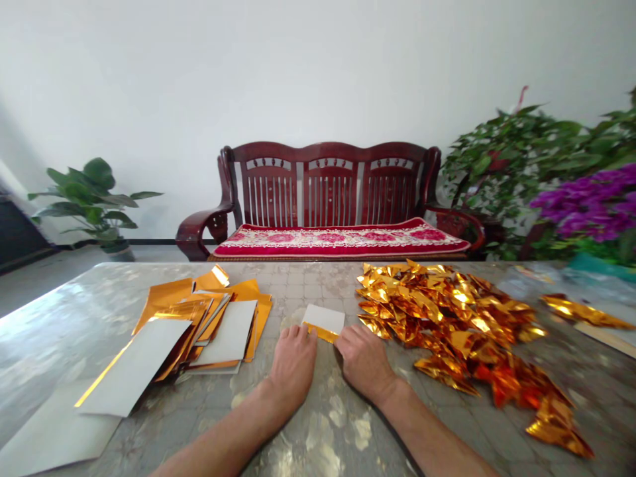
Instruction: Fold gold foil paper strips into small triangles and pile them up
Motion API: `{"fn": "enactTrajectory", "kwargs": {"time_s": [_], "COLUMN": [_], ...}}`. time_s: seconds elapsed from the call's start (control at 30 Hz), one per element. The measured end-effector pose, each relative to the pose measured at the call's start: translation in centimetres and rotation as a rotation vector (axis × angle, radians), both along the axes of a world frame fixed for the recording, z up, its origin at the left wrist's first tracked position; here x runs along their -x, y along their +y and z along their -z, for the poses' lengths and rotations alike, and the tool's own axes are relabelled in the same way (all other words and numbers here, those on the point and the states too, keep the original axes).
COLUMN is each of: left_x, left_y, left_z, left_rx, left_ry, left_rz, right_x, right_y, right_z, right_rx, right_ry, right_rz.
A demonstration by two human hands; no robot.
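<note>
- Hands meet at the near middle of the table [74, 318], both on one small foil sheet [325, 318] that lies white side up, its near edge folded over into a gold strip.
- Left hand [294, 361] lies flat, palm down, fingers loose. Its fingertips press the left end of the strip and it grips nothing.
- Right hand [365, 361] rests knuckles up, fingers bent onto the strip's right end. I cannot tell whether it pinches the fold or only presses it.
- Flat sheets [218, 331], gold and white, lie fanned just left of the left hand.
- Folded gold pieces [447, 318] form a heap near the right hand.
- Wooden bench [330, 199] with a red cushion stands behind the table, a potted plant [94, 192] to its left.
</note>
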State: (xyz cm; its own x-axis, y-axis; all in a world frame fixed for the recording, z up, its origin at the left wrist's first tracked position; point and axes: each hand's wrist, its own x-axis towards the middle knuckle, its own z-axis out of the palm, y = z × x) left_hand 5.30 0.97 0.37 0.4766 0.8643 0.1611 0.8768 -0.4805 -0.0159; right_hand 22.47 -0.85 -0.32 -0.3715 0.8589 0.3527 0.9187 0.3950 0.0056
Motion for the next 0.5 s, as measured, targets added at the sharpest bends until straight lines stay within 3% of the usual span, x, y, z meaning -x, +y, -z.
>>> {"fn": "enactTrajectory", "kwargs": {"time_s": [0.13,0.2,0.37,0.5], "left_x": [1.3,1.9,2.9,3.1], "left_y": [1.8,2.8,4.8,5.3], "left_z": [0.4,0.7,1.0,1.0], "left_rx": [0.050,0.125,0.283,0.318], "left_ry": [-0.171,-0.240,-0.325,-0.361], "left_rz": [0.024,0.063,0.192,0.219], "right_x": [1.3,1.6,0.6,-0.1], "right_y": [-0.6,-0.3,1.7,2.8], "right_z": [-0.2,-0.2,0.3,0.6], "right_rx": [0.066,0.076,0.019,0.053], "right_ry": [0.089,0.187,0.363,0.274], "right_rz": [-0.274,-0.343,-0.112,-0.094]}}
